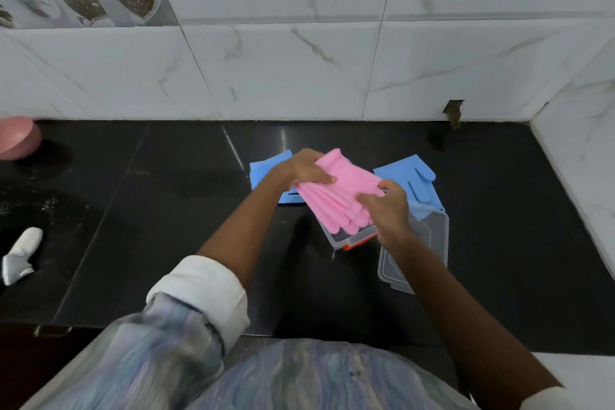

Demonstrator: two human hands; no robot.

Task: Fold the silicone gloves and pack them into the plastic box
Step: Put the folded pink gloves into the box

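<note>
Pink silicone gloves are held in the air above the black counter, fingers hanging toward the clear plastic box with an orange clasp. My left hand grips their cuff end at the upper left. My right hand pinches their right edge. One blue glove lies flat behind my right hand. Another blue glove lies partly under my left hand. The box's clear lid lies to the right, partly under my right forearm.
A pink bowl sits upside down at the far left by the tiled wall. A white and grey object lies at the left edge. The black counter ends at a tiled side wall on the right.
</note>
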